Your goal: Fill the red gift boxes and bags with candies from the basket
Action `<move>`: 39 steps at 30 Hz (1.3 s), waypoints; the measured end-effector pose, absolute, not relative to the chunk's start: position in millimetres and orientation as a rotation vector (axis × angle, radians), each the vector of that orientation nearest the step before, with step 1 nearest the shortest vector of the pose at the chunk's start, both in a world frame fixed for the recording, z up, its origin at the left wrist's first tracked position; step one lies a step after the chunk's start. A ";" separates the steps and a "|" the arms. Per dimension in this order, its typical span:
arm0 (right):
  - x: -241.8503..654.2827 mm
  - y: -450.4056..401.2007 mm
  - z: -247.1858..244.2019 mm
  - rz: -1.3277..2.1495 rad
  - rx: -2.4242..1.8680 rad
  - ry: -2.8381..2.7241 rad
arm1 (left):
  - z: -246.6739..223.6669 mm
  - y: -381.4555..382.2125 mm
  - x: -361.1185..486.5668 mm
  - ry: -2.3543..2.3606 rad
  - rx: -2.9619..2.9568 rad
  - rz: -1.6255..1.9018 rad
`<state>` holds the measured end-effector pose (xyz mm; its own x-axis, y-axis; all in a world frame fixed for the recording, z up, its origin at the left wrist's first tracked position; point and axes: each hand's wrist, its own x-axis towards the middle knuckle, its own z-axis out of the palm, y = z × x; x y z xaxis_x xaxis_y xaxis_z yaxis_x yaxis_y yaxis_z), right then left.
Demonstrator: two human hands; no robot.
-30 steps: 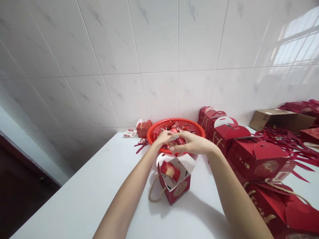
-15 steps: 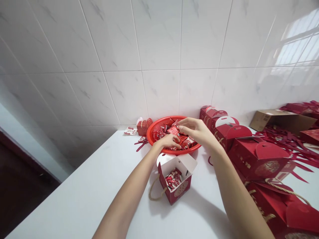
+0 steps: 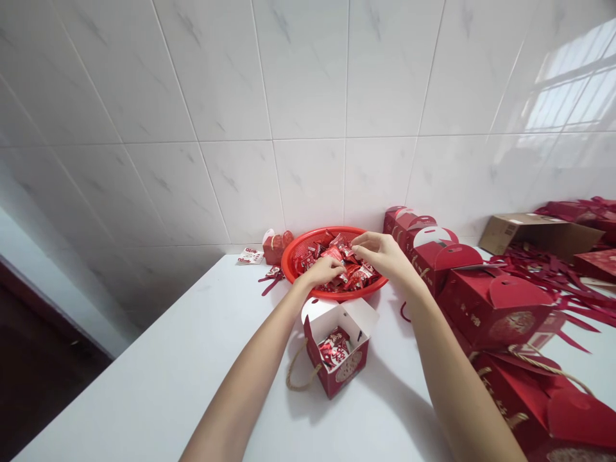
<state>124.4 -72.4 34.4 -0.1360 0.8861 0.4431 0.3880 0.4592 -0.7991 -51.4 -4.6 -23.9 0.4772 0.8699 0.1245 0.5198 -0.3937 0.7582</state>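
Observation:
A red plastic basket (image 3: 292, 273) filled with red-wrapped candies (image 3: 360, 277) stands near the wall. My left hand (image 3: 325, 271) is over the candies with its fingers drawn together; what they hold, if anything, is hidden. At the basket's right side, my right hand (image 3: 379, 252) hovers at the candies with thumb and fingers curved and apart, nothing visible between them. In front of the basket stands an open red gift box (image 3: 339, 372) with a rope handle (image 3: 301, 386) hanging on its left. Several wrapped candies (image 3: 334, 348) lie inside it.
Closed red gift boxes (image 3: 500, 305) stand in a row along the right. Behind them are a cardboard box (image 3: 539, 232) and dark red ribbons (image 3: 534, 266). A small red box (image 3: 274, 249) and a printed card (image 3: 251, 256) lie left of the basket. A tiled wall (image 3: 308, 179) bounds the table.
The fingers of my left hand have drawn closer together over the candies. My right hand has shifted slightly right and down. The open gift box stays in place.

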 end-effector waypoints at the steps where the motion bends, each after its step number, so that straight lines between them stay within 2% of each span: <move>1: 125.0 -74.0 35.7 0.628 -1.097 -1.734 | -23.4 -3.7 -51.3 1.141 2.077 0.715; 8: 129.4 -95.0 53.5 0.568 -1.049 -1.791 | -11.9 -4.5 -46.9 1.129 2.053 0.833; 12: 133.9 -110.6 64.0 0.541 -1.000 -1.792 | 9.8 -18.9 -48.6 1.069 2.025 0.792; 18: 138.5 -125.5 70.8 0.482 -0.971 -1.825 | 63.1 -64.4 -68.6 0.868 2.167 0.397; 21: 140.0 -132.2 73.3 0.474 -0.978 -1.857 | 73.6 -94.0 -82.1 0.919 2.316 0.245; 29: 136.9 -151.8 78.9 0.500 -1.066 -2.020 | 42.7 -167.5 -120.3 0.973 2.434 0.282; 35: 116.7 -159.4 48.3 0.282 -1.571 -2.317 | 14.4 -188.7 -134.4 0.990 2.428 0.469; 39: 117.1 -171.7 18.7 0.391 -1.348 -2.343 | -2.5 -187.2 -134.8 1.039 2.409 0.647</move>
